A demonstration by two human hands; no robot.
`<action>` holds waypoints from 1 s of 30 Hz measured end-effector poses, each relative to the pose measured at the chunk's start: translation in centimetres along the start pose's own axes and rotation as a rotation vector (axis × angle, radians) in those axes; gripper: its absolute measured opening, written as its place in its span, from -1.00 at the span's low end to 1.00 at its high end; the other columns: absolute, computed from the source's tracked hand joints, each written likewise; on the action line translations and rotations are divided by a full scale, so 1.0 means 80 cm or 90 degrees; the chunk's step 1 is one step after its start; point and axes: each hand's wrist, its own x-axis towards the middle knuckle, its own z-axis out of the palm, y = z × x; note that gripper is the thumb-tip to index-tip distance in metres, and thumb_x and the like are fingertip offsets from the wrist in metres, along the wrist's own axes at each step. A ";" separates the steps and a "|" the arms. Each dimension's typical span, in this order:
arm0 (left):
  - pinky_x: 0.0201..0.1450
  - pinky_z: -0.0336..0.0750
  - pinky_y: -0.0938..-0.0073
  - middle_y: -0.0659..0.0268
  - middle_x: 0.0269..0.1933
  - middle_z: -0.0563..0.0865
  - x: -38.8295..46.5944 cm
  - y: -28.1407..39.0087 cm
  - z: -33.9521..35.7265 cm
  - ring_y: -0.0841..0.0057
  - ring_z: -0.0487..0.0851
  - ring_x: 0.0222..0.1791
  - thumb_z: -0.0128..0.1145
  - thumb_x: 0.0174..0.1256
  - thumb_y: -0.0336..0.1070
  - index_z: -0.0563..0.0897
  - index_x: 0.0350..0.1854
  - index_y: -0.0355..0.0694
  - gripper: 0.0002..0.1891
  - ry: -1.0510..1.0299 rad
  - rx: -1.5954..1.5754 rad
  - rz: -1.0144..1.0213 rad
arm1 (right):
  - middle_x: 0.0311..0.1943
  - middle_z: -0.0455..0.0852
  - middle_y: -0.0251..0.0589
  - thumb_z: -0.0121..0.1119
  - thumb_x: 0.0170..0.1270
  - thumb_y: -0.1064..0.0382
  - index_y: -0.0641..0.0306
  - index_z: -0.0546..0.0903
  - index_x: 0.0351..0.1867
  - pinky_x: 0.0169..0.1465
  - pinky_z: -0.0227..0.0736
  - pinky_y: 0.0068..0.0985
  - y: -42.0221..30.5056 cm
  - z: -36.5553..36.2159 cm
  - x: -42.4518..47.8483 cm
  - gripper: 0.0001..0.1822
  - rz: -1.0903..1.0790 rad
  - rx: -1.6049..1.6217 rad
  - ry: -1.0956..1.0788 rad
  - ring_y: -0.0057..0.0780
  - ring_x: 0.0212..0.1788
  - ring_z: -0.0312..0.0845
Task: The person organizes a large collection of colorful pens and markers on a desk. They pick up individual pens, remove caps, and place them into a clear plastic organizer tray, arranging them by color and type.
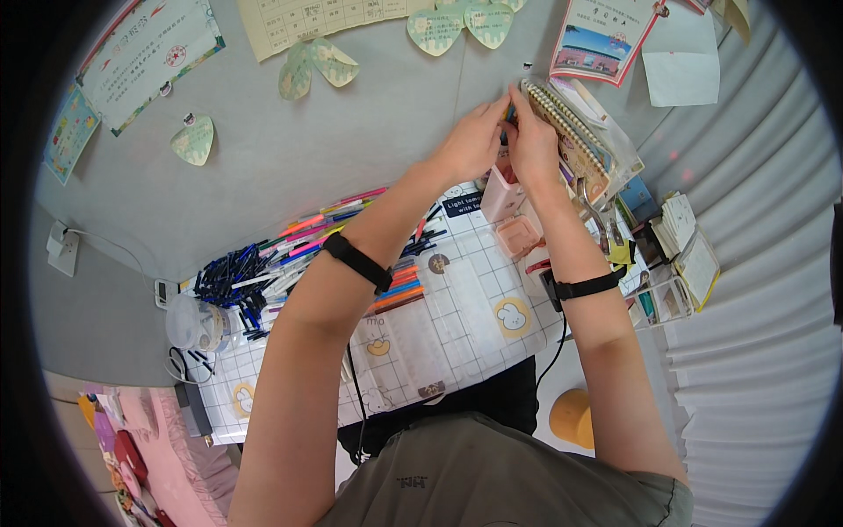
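Both arms stretch forward to the back right of the desk. There my left hand (475,139) and my right hand (532,146) meet, fingertips almost touching. A sliver of something blue and yellow (509,114) shows between them; the fingers hide most of it, so I cannot tell how it is held. Just below the hands stands a pink plastic holder (504,194). Spiral-bound notebooks (570,135) lean upright right beside my right hand. A small open pink box (518,236) sits under my right forearm.
Many dark pens (230,273) and coloured markers (306,240) lie heaped along the wall. A clear plastic tub (191,323) stands at the desk's left end. Transparent trays (461,296) cover the front of the grid-patterned desk mat (227,421). A grey curtain (737,316) hangs on the right.
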 end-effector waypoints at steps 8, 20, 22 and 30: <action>0.48 0.54 0.07 -0.14 0.39 0.65 -0.014 -0.006 -0.003 -0.12 0.63 0.38 0.00 0.57 -0.52 0.60 0.41 -0.40 -0.57 0.050 0.040 0.035 | 0.22 0.78 0.29 0.20 0.49 0.50 0.48 0.69 0.32 0.28 0.65 -0.06 0.013 0.003 -0.010 -0.59 -0.104 -0.018 0.025 0.25 0.20 0.75; 0.37 0.58 0.09 -0.07 0.24 0.78 -0.111 0.051 -0.105 -0.07 0.72 0.25 0.10 0.60 -0.40 0.70 0.30 -0.36 -0.65 -0.021 0.101 -0.045 | 0.17 0.81 0.21 0.21 0.41 0.52 0.45 0.71 0.20 0.28 0.65 -0.06 -0.091 -0.025 -0.042 -0.65 -0.143 0.125 -0.051 0.25 0.18 0.74; 0.34 0.58 0.09 -0.07 0.22 0.79 -0.137 0.057 -0.123 -0.06 0.73 0.22 0.10 0.62 -0.37 0.71 0.29 -0.35 -0.67 -0.066 0.131 -0.080 | 0.13 0.82 0.19 0.22 0.42 0.49 0.43 0.73 0.15 0.28 0.65 -0.08 -0.106 -0.017 -0.055 -0.69 -0.160 0.159 -0.081 0.21 0.18 0.75; 0.37 0.59 0.08 -0.05 0.21 0.78 -0.265 0.053 -0.159 -0.03 0.73 0.23 0.12 0.66 -0.31 0.74 0.25 -0.35 -0.69 -0.206 0.285 -0.284 | 0.06 0.85 0.13 0.25 0.37 0.49 0.31 0.84 0.00 0.23 0.67 -0.08 -0.091 0.069 -0.113 -0.74 -0.080 0.067 -0.407 0.16 0.15 0.77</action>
